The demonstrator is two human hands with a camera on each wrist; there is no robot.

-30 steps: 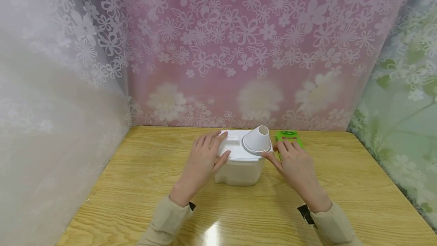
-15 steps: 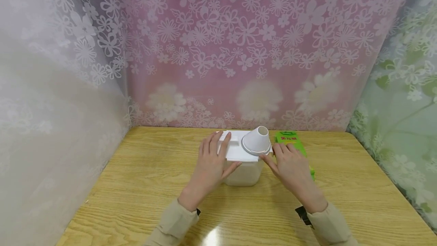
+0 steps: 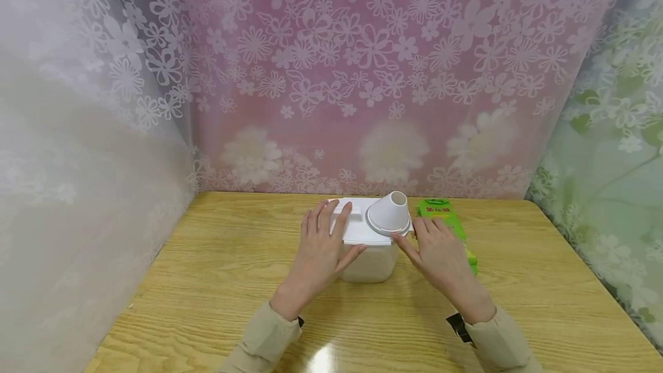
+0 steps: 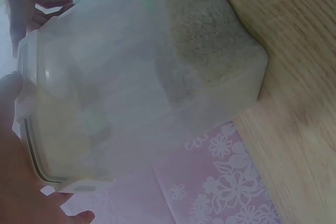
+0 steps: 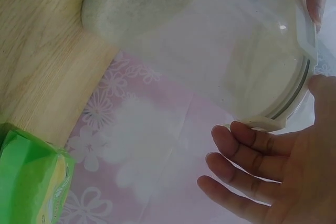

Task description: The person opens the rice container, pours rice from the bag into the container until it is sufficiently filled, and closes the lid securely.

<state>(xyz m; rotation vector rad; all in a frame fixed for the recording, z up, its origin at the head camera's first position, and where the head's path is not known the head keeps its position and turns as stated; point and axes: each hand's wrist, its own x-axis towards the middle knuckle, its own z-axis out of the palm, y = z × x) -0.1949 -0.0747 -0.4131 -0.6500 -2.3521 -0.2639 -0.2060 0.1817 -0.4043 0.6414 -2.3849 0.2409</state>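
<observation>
A translucent storage container (image 3: 369, 265) with pale grain (image 4: 202, 38) in its lower part stands upright on the table. Its white lid (image 3: 357, 236) carries a handle (image 3: 355, 214) and a cone-shaped white cup (image 3: 389, 214). My left hand (image 3: 318, 255) rests on the lid's left side, fingers extended over the top and thumb at the near edge. With thumb and index finger, my right hand (image 3: 440, 255) grips the lid's right end across its edges; the other fingers (image 5: 236, 182) extend loosely past it in the right wrist view.
A green package (image 3: 440, 213) lies on the wooden table (image 3: 233, 246) to the right of the container, partly behind my right hand. Floral curtains (image 3: 331, 73) enclose the table's back and sides.
My left hand has shifted right across the lid, its thumb now farther along the near edge. My right hand has moved slightly left, uncovering more of the green package. The container stays put.
</observation>
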